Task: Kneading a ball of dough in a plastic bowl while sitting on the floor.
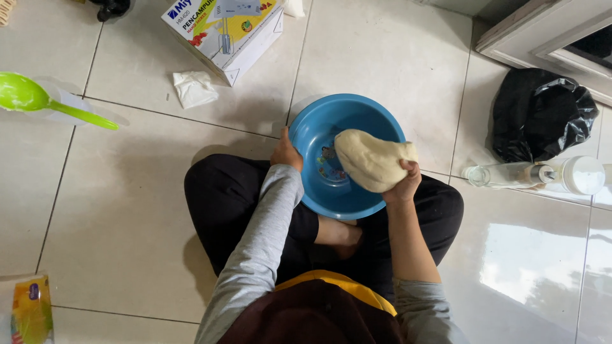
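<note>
While I sit on the tiled floor (127, 210) with my legs crossed, a green spoon (38, 99) lies far off to my left and a cardboard box (223, 32) stands past it. My left hand (285, 153) is curled tight on the rim of the blue bowl (360, 108) in front of my legs. My right hand (403, 185) is closed on a big lump of dough (370, 159), lifted over the bowl. A black bag (539, 114) and a bottle (535, 173) lie to my right
</note>
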